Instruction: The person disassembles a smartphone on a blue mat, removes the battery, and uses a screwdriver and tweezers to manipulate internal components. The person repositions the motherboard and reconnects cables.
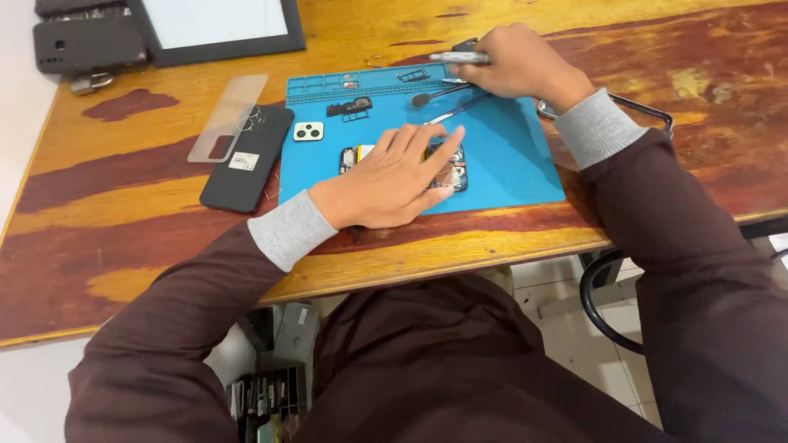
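An opened phone (450, 168) is pressed flat on the blue mat (509, 156) by the open left hand (394, 176). A silver screwdriver (456, 57) is gripped by the right hand (515, 61) at the mat's far edge.

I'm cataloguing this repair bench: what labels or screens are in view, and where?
Sticker label: small white rectangle on the black phone back cover, left of the blue mat.
Framed panel: top left of the table, pale rectangular face, dark border.
Opened phone: under the left hand, no screen showing.
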